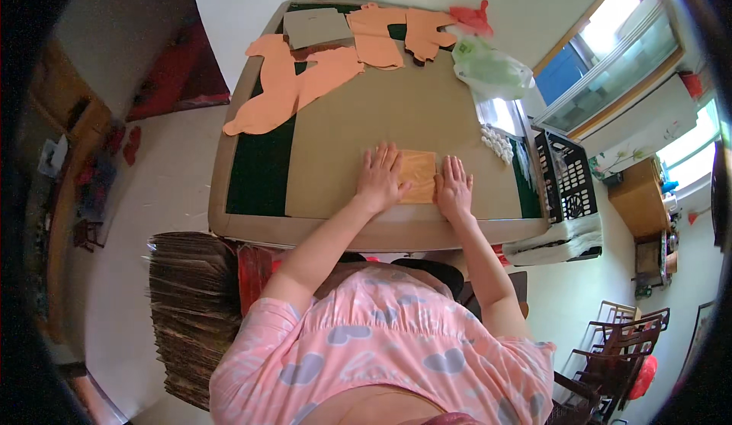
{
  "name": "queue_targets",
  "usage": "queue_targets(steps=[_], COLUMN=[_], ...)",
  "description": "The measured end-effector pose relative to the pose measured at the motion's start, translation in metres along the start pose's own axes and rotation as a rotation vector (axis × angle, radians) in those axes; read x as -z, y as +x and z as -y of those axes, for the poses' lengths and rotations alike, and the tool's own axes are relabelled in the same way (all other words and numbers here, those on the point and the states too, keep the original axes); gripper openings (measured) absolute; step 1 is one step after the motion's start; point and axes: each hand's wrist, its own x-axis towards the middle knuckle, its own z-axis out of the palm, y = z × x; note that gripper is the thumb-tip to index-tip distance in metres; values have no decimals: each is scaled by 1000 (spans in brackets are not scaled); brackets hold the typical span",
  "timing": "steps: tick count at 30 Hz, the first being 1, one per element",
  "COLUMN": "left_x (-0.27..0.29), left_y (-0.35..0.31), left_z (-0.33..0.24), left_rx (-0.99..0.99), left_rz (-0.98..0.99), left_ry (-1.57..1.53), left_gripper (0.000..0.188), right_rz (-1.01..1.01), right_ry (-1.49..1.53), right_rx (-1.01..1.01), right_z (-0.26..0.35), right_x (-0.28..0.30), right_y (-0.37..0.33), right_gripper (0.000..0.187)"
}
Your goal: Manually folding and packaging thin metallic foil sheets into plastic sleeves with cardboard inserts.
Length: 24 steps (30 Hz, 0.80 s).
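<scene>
A flat, shiny orange rectangular packet (417, 181) lies on the tan board (343, 131) in front of me; what it contains I cannot make out. My left hand (381, 179) rests flat over its left side, the fingers stretched out and pointing away from me. Along the right edge lies my right hand (455, 189), palm down with straight fingers, the thumb side touching the packet. Neither hand grips anything.
Peach cut-out shapes (276, 89) and a grey sheet (314, 27) lie at the table's far side. To the right are a pale green plastic bag (488, 67), small white pieces (497, 144) and a black crate (568, 173). A cardboard stack (191, 295) stands at left.
</scene>
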Motion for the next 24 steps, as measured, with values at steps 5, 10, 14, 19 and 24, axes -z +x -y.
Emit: queue_targets(steps=[5, 10, 14, 19, 24], left_x=[0, -9, -13, -2, -1], left_y=[2, 4, 7, 4, 5], left_z=[0, 3, 1, 3, 3], left_rx=[-16, -15, -5, 40, 56], left_rz=[-29, -18, -1, 77, 50], left_ry=[-16, -51, -130, -149, -280], left_gripper=[76, 76, 77, 77, 77], right_rz=[-299, -116, 148, 427, 486], right_ry=[-28, 283, 548, 783, 954], right_rx=[46, -76, -229, -381, -423], right_z=[-11, -5, -27, -20, -23], right_x=[0, 9, 1, 26, 43], right_y=[0, 14, 38, 44, 27], right_gripper=[23, 22, 26, 29, 23])
